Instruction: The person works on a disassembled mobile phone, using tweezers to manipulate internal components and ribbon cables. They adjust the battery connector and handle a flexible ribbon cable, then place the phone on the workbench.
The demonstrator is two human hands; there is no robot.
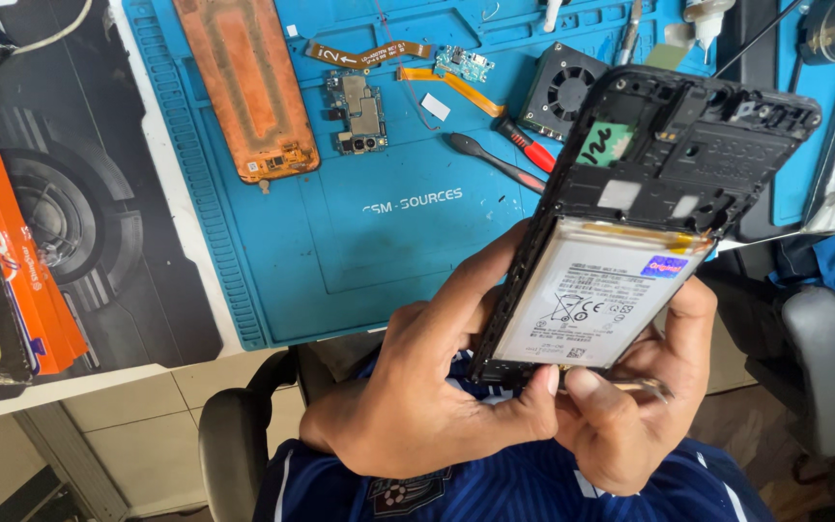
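I hold an opened black phone frame [688, 145] tilted up, its inner side toward me, with a white battery [591, 295] seated in it. My left hand [427, 387] grips the frame's left edge and bottom corner, thumb at the lower end. My right hand [630, 406] supports the bottom right and pinches a thin metal tool [645, 387] at the battery's lower edge.
On the blue work mat [359, 242] lie an orange back cover [248, 87], a small circuit board [359, 111], flex cables [369, 53], a black pry tool [490, 159], a red-handled screwdriver [529, 145] and a small fan [562, 92]. An orange box [21, 261] stands left. Chair armrests sit below.
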